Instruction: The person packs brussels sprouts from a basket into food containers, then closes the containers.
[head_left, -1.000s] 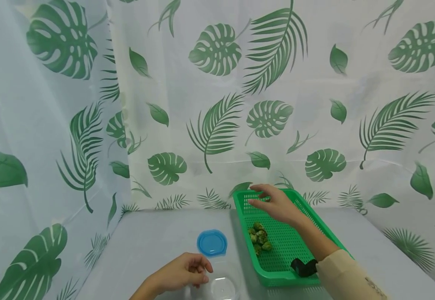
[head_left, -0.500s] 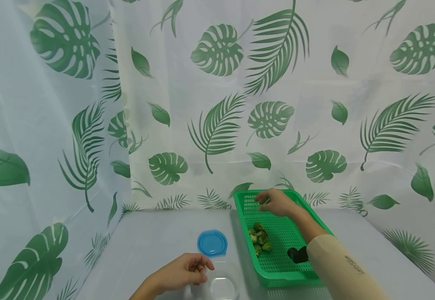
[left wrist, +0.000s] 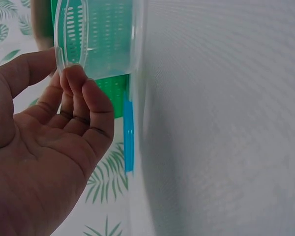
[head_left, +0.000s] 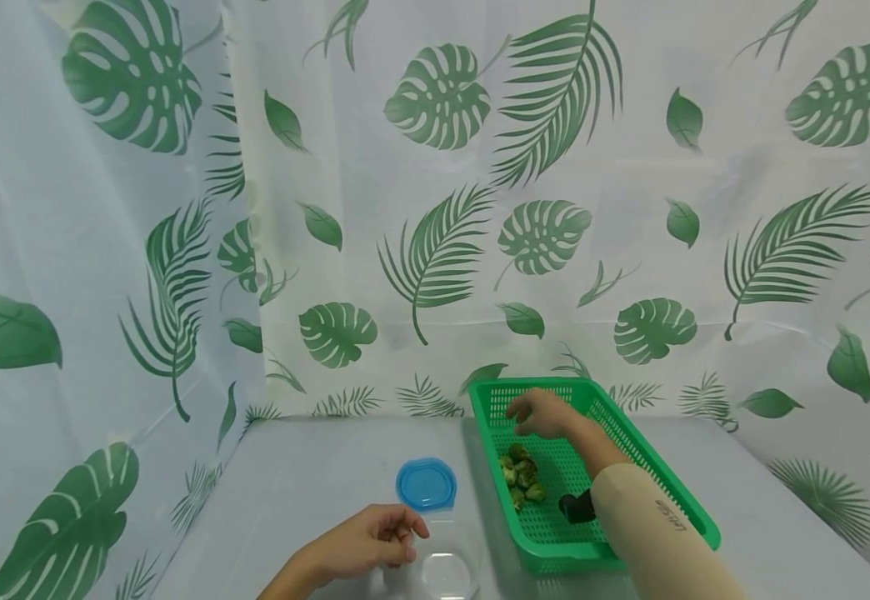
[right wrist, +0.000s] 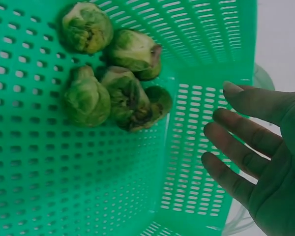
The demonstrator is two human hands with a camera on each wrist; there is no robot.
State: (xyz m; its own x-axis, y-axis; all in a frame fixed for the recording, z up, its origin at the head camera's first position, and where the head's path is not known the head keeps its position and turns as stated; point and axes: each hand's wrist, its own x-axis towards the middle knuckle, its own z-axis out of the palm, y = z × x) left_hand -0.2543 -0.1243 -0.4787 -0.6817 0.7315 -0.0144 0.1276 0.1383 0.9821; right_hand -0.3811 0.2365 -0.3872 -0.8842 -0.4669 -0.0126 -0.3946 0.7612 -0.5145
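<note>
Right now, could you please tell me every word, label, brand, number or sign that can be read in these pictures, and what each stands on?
No text can be read with certainty.
Beige fabric sleeve of the right arm: small dark lettering in the head view, too small and blurred to read.
Green perforated plastic basket, rounded blue plastic lid, clear plastic container: no lettering visible.

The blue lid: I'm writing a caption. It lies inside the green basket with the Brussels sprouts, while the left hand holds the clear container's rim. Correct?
Not quite: the blue lid lies on the table outside the green basket, to its left, as the head view shows. The Brussels sprouts are in the basket, and the left hand holds the rim of the clear container.
</note>
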